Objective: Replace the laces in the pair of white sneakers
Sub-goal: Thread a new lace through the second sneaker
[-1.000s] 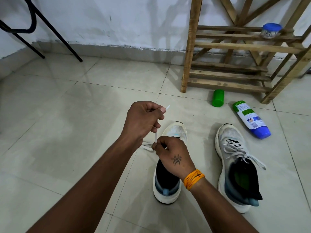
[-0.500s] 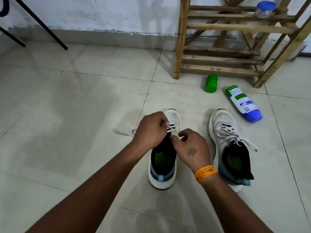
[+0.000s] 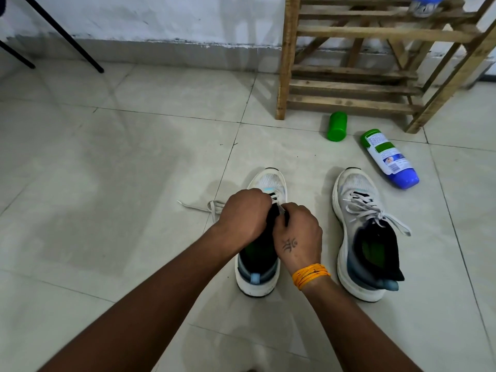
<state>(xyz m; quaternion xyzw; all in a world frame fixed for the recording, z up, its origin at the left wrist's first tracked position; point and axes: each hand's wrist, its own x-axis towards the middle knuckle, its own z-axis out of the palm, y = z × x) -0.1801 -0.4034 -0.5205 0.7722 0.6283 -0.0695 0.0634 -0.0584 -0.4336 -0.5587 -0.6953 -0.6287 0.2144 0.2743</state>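
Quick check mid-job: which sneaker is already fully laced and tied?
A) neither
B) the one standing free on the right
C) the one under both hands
B: the right sneaker shows a laced, knotted front, while both hands work on the left sneaker.

Left of the left hand (image 3: pixel 245 214) only a loose lace (image 3: pixel 200 206) crosses open tile floor (image 3: pixel 107 183). Right of the right hand (image 3: pixel 298 234), the laced sneaker (image 3: pixel 367 237) blocks; beyond, a green cap (image 3: pixel 337 126), lying bottle (image 3: pixel 389 159), wooden rack (image 3: pixel 349 76).
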